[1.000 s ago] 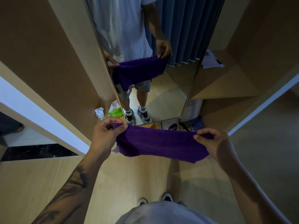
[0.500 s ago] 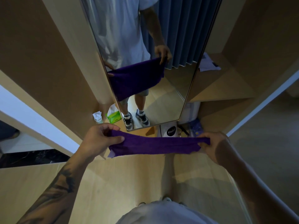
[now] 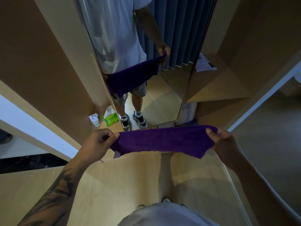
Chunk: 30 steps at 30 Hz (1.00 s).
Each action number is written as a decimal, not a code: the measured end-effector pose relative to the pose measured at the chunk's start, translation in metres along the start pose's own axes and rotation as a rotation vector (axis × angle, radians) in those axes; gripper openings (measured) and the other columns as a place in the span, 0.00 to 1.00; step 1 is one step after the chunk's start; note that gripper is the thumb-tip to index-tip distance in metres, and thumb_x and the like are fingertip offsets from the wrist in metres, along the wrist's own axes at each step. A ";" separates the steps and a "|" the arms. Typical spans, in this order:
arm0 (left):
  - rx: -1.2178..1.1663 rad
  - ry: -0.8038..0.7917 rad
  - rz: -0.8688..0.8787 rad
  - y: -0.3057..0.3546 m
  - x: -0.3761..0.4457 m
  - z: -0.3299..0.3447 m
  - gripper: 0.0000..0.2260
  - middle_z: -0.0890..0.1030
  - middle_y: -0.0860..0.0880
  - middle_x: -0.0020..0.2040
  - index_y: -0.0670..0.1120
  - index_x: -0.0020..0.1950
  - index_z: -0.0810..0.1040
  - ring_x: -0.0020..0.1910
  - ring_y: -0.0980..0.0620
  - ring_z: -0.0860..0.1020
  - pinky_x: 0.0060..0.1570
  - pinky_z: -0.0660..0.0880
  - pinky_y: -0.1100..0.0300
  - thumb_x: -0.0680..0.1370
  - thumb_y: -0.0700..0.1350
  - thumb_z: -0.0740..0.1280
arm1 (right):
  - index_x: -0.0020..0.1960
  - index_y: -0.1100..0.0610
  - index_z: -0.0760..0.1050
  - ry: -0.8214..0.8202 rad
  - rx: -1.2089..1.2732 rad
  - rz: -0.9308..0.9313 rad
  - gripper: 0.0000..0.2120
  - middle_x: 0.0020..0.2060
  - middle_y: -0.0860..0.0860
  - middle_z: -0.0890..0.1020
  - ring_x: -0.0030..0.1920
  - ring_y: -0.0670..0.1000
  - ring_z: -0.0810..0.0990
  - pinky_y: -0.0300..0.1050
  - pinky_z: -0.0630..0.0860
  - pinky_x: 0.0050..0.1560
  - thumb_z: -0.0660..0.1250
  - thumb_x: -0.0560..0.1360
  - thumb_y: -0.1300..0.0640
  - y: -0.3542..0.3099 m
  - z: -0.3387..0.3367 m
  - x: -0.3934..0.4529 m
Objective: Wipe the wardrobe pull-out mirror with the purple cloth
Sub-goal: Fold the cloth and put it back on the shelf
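Purple cloth [image 3: 164, 140] looks soft, light, floppy; left hand [image 3: 96, 144] and right hand [image 3: 225, 144] pinch opposite ends, stretched before mirror [image 3: 171, 88]. Bunch before wiping.

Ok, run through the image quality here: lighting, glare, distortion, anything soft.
Head view: dim and warm overall, with the wide lens bowing the wardrobe panels outward; the mirror shows pale streaky glare over its upper left; the cloth is sharp, held taut by the left hand and right hand; a shadow falls on the floor below; corners darken.
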<state>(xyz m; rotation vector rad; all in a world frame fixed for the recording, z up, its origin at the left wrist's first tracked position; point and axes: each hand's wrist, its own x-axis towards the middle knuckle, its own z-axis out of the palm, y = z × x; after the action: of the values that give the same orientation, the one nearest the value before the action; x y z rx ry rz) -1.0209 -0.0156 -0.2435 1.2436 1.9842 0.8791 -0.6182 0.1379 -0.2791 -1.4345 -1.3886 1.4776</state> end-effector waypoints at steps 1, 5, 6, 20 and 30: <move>-0.019 0.014 0.003 0.002 0.000 0.003 0.15 0.79 0.52 0.32 0.45 0.37 0.79 0.32 0.56 0.75 0.37 0.70 0.55 0.82 0.48 0.70 | 0.54 0.53 0.84 0.024 -0.009 -0.009 0.12 0.49 0.63 0.85 0.53 0.67 0.84 0.62 0.80 0.55 0.67 0.82 0.46 0.000 0.002 -0.001; -0.191 0.060 -0.024 0.013 -0.004 0.013 0.17 0.80 0.37 0.39 0.39 0.41 0.80 0.38 0.48 0.76 0.43 0.72 0.52 0.79 0.52 0.72 | 0.51 0.62 0.79 0.148 -0.134 -0.127 0.19 0.43 0.72 0.80 0.42 0.73 0.81 0.59 0.76 0.39 0.63 0.83 0.46 0.001 0.014 -0.001; -0.270 0.076 -0.050 0.016 -0.006 0.017 0.20 0.80 0.33 0.41 0.36 0.43 0.80 0.38 0.46 0.76 0.43 0.73 0.51 0.77 0.54 0.72 | 0.49 0.62 0.79 0.173 -0.165 -0.150 0.17 0.41 0.72 0.80 0.40 0.74 0.80 0.60 0.76 0.35 0.62 0.85 0.49 0.002 0.018 -0.002; -0.675 0.123 -0.342 0.067 -0.010 0.108 0.12 0.82 0.43 0.33 0.34 0.49 0.81 0.24 0.55 0.79 0.23 0.74 0.64 0.78 0.43 0.77 | 0.48 0.44 0.74 0.020 -0.353 -0.099 0.09 0.40 0.44 0.81 0.39 0.36 0.79 0.37 0.70 0.36 0.61 0.84 0.43 -0.005 0.141 -0.034; -0.910 0.105 -0.350 0.081 -0.012 0.120 0.11 0.84 0.29 0.47 0.34 0.53 0.85 0.42 0.37 0.81 0.43 0.80 0.47 0.83 0.43 0.70 | 0.57 0.48 0.79 0.002 -0.325 -0.360 0.06 0.47 0.42 0.81 0.47 0.40 0.80 0.30 0.72 0.43 0.65 0.84 0.51 -0.019 0.159 -0.056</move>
<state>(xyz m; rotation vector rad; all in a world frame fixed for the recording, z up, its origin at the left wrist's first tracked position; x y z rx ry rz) -0.8813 0.0252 -0.2466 0.3273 1.4827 1.4361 -0.7631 0.0506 -0.2709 -1.2807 -1.8373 1.0573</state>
